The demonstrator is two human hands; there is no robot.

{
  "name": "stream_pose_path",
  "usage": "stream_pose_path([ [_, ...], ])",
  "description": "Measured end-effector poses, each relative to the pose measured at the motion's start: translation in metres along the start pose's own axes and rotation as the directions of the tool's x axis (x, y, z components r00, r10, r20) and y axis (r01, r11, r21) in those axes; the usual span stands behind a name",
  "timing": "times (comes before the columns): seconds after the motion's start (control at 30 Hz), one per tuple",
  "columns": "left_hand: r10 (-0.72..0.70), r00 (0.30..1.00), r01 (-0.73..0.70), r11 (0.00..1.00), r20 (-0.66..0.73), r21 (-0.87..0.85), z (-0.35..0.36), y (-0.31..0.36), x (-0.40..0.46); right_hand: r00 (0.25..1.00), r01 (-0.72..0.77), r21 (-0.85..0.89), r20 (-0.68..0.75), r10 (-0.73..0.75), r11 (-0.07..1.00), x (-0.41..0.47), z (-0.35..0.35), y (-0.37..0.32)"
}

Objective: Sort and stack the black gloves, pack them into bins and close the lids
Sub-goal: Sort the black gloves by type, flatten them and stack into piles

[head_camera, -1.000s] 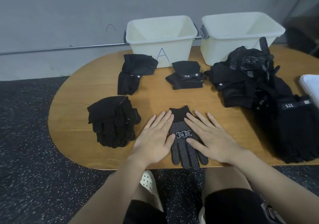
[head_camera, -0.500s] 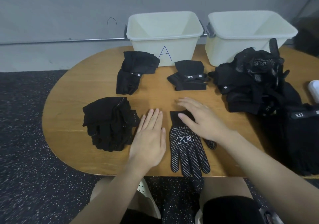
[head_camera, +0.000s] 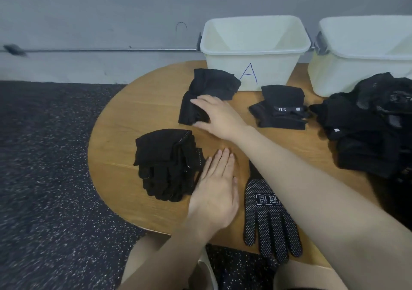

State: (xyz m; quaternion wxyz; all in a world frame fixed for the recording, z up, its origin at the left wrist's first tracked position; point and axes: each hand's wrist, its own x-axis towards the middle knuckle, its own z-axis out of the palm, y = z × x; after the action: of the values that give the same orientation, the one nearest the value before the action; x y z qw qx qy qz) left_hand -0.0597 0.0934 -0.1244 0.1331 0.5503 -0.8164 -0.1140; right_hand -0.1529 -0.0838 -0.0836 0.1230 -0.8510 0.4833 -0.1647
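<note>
Beside the white plastic bin marked A [head_camera: 254, 51], the right hand [head_camera: 217, 116] reaches flat-fingered onto the folded black fabric gloves [head_camera: 206, 99], which it should grip squarely, while the left hand [head_camera: 215, 191] rests flat on the wooden counter [head_camera: 124, 133].

Your table [head_camera: 142, 115]: smooth wood, light sheen. Bin marked A [head_camera: 254, 66] and second bin [head_camera: 347, 71]: matt cream plastic. Your dotted glove [head_camera: 270, 220]: black knit cloth, rubbery white grip dots. Folded stacks [head_camera: 165, 162]: matt black fabric. Floor [head_camera: 44, 178]: rough speckled rubber. Wall rail [head_camera: 107, 49]: shiny metal.
</note>
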Motion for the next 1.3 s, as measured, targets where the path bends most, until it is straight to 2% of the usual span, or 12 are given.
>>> stream_pose_path([
  [0.1, -0.003, 1.0, 0.003, 1.0, 0.002, 0.001, 0.001, -0.001, 0.001, 0.999, 0.012, 0.004, -0.042, -0.012, 1.0, 0.008, 0.001, -0.003],
  [0.23, -0.008, 1.0, 0.008, 1.0, 0.007, -0.008, 0.0, 0.0, 0.0, 0.988, -0.005, 0.153, -0.149, 0.028, 0.988, -0.002, -0.003, 0.001],
  [0.37, -0.013, 1.0, 0.013, 1.0, 0.003, -0.002, 0.0, -0.001, -0.001, 0.979, -0.028, 0.227, -0.188, 0.072, 0.974, -0.019, -0.021, 0.007],
  [0.57, -0.018, 1.0, 0.017, 1.0, 0.014, 0.008, -0.001, -0.001, -0.001, 0.947, -0.105, 0.431, -0.233, 0.223, 0.896, -0.062, -0.062, 0.011],
  [0.87, -0.022, 0.999, 0.022, 1.0, 0.024, 0.006, -0.003, -0.001, -0.001, 0.856, -0.246, 0.523, -0.278, 0.436, 0.816, -0.144, -0.113, 0.019],
  [1.3, -0.004, 1.0, 0.005, 0.999, 0.024, -0.032, -0.009, 0.001, -0.004, 0.7, -0.295, 0.718, -0.287, 0.654, 0.631, -0.278, -0.136, 0.0],
])
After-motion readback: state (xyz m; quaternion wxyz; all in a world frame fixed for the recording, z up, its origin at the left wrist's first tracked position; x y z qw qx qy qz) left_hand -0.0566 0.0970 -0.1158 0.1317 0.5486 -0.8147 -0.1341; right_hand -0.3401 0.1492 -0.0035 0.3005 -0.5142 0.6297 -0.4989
